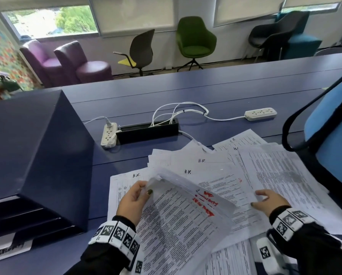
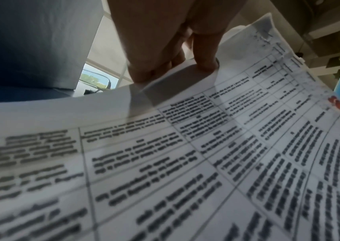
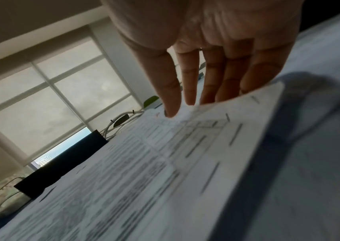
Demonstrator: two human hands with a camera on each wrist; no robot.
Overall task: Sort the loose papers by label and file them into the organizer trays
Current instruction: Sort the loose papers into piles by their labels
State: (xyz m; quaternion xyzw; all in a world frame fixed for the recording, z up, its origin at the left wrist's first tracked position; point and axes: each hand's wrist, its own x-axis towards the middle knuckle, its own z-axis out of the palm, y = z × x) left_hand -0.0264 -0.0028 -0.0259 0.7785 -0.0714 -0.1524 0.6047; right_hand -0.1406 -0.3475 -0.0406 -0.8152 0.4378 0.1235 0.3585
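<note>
Handwritten black "H.R." labels stood at the top of several loose sheets on the desk: one on the sheet (image 1: 126, 187) just beyond the left hand (image 1: 133, 201), one on the sheet (image 1: 202, 161) further out between the two hands, and one — reading closer to "H.K" — on a sheet (image 1: 194, 174) nearer in. Another "H.R." marked the far sheet (image 1: 243, 138) beyond the right hand (image 1: 269, 202). The held sheet (image 1: 186, 211) in the left hand carried red handwriting — illegible. Printed table text on all sheets was too small or blurred to read.

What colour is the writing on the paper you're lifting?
Red, seen best in the head view.
</note>
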